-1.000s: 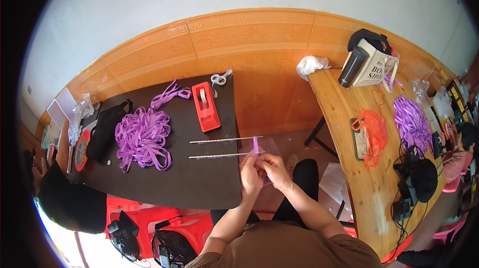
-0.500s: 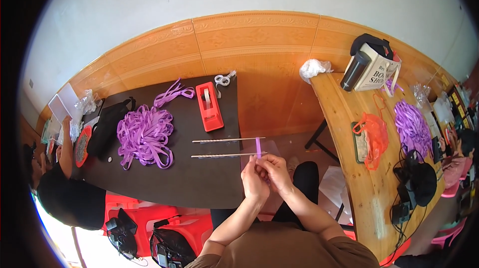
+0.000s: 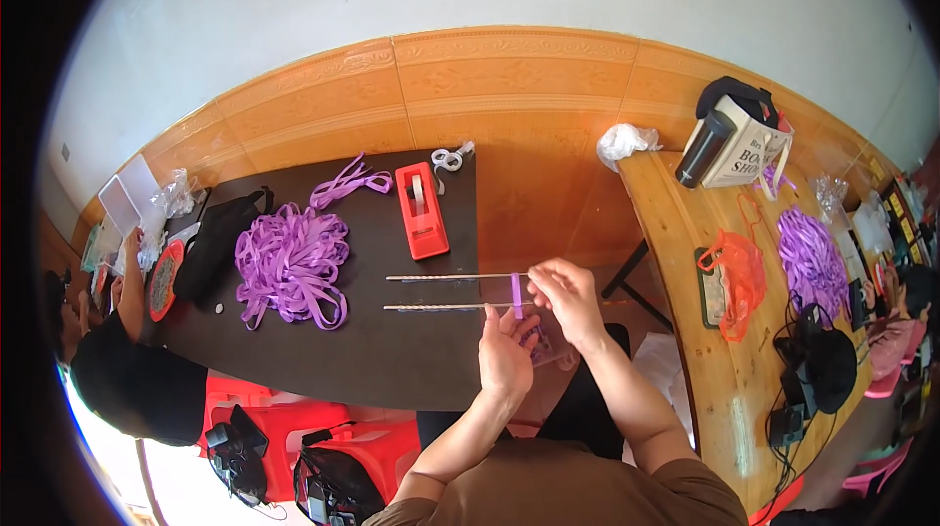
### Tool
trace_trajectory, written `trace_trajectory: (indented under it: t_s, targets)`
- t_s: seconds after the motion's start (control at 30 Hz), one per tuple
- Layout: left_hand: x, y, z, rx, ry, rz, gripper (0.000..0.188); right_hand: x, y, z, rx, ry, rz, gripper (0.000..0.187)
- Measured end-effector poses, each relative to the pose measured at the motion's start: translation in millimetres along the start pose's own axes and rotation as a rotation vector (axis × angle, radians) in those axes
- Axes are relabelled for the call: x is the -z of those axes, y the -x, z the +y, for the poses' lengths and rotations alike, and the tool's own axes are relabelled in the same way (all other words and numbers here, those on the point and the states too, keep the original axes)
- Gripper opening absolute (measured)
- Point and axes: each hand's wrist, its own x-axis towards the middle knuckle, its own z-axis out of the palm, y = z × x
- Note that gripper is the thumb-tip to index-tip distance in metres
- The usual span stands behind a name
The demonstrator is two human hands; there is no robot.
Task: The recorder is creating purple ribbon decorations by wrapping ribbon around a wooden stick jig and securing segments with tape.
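Two thin, twisted metal rods (image 3: 431, 277) lie parallel, reaching past the right edge of the dark table. A strip of purple ribbon (image 3: 518, 293) spans both near their right ends. My right hand (image 3: 570, 303) is closed in a pinch at the upper rod's end, right beside the ribbon; what its fingertips grip is hidden. Palm up below the lower rod is my left hand (image 3: 505, 358), fingers apart and thumb at that rod. Behind its fingers, a clear container (image 3: 550, 346) with purple bits partly shows.
The dark table (image 3: 323, 364) carries a purple ribbon heap (image 3: 291, 266), a red tape dispenser (image 3: 421, 213) and scissors (image 3: 448, 160). A wooden table (image 3: 676, 232) at right bears an orange bag (image 3: 741, 281), ribbon and a black cap. A person in black (image 3: 137, 384) sits left.
My hands were together at the lower rod's end. The right has moved up to the upper rod's end, while the left has opened below. The view has shifted slightly.
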Motion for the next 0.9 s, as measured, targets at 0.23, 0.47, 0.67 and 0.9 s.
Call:
trace_trajectory:
  t_s: [0.23, 0.47, 0.67, 0.9]
  targets:
    - [2, 0, -3, -0.017, 0.065, -0.036, 0.054, -70, -103, 4, 0.157, 0.340, -0.220, 0.022]
    - [0, 3, -2, -0.042, 0.116, -0.088, 0.055, -119, -143, 38, -0.168, 0.442, -0.173, 0.030]
    - [-8, 7, -1, -0.105, 0.199, -0.037, 0.051, -132, -138, 41, -0.203, 0.106, -0.028, 0.012]
    - [1, 2, -6, -0.141, 0.175, -0.071, 0.047, -135, -103, 7, -0.174, -0.052, -0.126, 0.010]
